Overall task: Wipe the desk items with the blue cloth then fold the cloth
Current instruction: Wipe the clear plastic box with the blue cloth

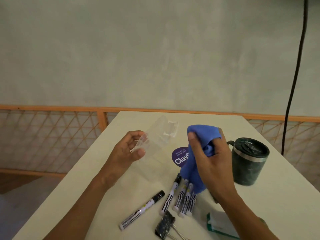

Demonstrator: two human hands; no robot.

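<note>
cloth (202, 135) sits bunched in my right hand (213, 163) above the table (207, 118), just beside the clear stand (155, 134) my left hand (124, 151) pinches by an edge, so i'd hold that pinch firm and wipe each face lightly.

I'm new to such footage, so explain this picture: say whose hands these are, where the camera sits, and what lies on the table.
No machine here: a person works with bare hands. The single picture comes from a camera worn on the head, looking forward and down. The left hand holds a clear plastic piece; the right hand holds a blue cloth. On the white table lie markers, a binder clip, a purple sticker and a dark lidded mug.
</note>
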